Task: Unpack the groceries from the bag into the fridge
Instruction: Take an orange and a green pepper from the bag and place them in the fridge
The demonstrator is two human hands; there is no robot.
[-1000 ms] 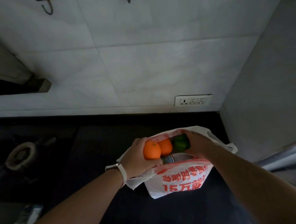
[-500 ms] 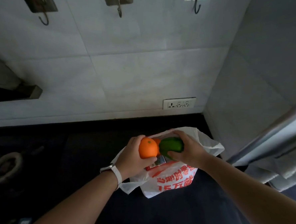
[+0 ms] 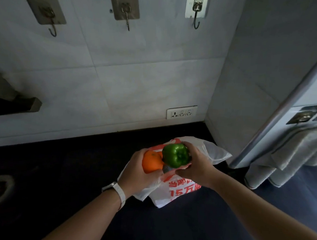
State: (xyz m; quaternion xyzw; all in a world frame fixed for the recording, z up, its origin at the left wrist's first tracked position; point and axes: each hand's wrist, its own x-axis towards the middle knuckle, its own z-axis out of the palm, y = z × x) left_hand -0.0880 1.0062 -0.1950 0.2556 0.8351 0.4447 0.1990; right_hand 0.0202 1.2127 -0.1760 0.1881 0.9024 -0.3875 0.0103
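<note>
**Both hands full above the bag, fridge a turn away**

Toward the back right corner of the dark countertop [image 3: 58, 169], a person lifts produce out of a white plastic bag [image 3: 179, 193] printed in red. The left hand [image 3: 137, 172], a pale watch band [image 3: 116, 189] on its wrist, curls round an orange [image 3: 151, 162]. Close beside it, touching or not I cannot tell, a green bell pepper [image 3: 176, 155] sits in the right hand [image 3: 197, 168], fingers wrapped over its far side and thumb beneath. Both pieces hang just above the bag's open mouth. A sliver of more orange and something silvery show there, so the bag is not yet emptied.

Past the counter's right edge rises a tall, pale side, by my guess the fridge [image 3: 315, 86], with grey towels [image 3: 291, 155] hung on it. Its door is out of sight.

The step in hand looks like the carry across. To do it well, raise both pieces clear of the bag's loose rim so the plastic does not drag. Seat the round orange deep in the palm, and free a hand for the door.
</note>
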